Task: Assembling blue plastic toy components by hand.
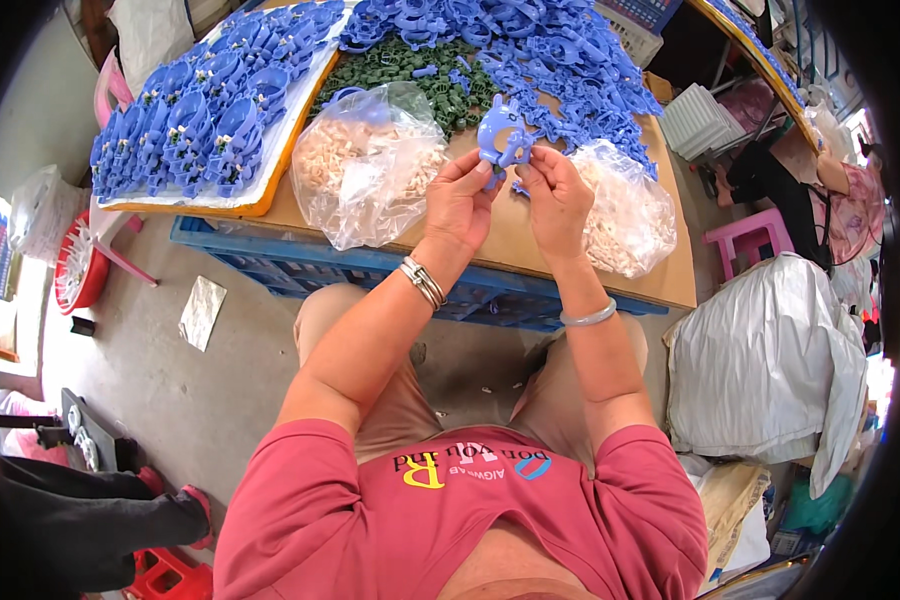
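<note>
Blue toy piece (494,124): near the top middle of the frame, up above the front edge of the worktop (676,275).
Left hand (462,198): pinches the blue toy piece low down, with thumb and fingers.
Right hand (558,196): pinches its right side the same way.
Front edge: a strip of brown board shows between the left bag (320,150) and the right bag (632,225), under the hands. Both bags sit close to the edge.
Bags: see-through, full of small pale bits.
Tray (258,208): upper left, orange rim, white inside, with rows of blue parts.
Piles: green bits (402,72) at the top middle; loose blue parts (595,75) to their right.
Blue crate (270,262): under the worktop's front.
Writing: yellow, black, white and blue letters on the red shirt (340,500), bottom middle.
</note>
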Demonstrator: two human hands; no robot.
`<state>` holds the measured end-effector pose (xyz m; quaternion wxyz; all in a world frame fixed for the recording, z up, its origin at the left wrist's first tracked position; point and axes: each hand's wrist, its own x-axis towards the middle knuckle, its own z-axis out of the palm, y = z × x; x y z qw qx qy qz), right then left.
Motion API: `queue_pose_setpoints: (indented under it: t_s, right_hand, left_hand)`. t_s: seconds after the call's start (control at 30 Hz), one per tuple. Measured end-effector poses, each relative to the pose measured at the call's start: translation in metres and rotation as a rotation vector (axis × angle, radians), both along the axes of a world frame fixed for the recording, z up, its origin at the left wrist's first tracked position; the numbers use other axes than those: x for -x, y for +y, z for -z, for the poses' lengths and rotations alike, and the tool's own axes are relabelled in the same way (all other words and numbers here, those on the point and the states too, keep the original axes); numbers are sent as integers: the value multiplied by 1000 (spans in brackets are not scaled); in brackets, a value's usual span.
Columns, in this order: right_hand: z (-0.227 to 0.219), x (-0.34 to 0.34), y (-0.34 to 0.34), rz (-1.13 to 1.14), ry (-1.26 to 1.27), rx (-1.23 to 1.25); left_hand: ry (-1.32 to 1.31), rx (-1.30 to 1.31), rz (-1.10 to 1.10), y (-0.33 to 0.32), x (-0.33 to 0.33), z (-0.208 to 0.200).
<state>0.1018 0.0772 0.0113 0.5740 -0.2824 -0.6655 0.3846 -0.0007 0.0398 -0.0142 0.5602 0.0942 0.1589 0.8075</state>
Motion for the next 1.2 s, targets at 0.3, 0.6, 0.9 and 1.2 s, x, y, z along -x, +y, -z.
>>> queue_pose_setpoints:
  t_s: [0.3, 0.6, 0.9, 1.2]
  right_hand:
    - [-7, -6, -5, 28, -158, -76]
    - [-14, -13, -5, -28, -119, 53]
    - [-9, -13, -5, -28, -49, 59]
    - [-22, -11, -5, -192, 97, 338]
  left_hand:
    - [162, -43, -39, -2, 2, -3]
    - [258, -32, -66, -5, 0, -4]
    - [282, -113, -78, -3, -1, -2]
    - [144, -49, 58, -2, 9, -4]
